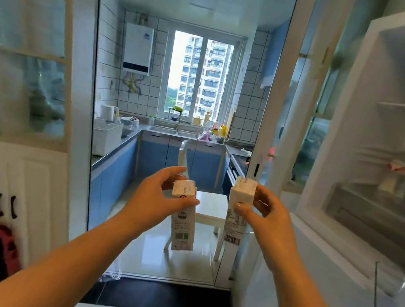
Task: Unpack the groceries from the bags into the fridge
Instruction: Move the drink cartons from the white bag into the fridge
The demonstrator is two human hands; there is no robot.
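A: While both arms are raised, what does each hand hold?
B: The left hand (pixel 161 200) pinches the left carton (pixel 183 219) at its top. The right hand (pixel 264 217) grips the right carton (pixel 237 212) likewise.
A: Location?
B: Both cartons hang upright, apart, before the kitchen doorway; the open fridge (pixel 383 156) stands at right.
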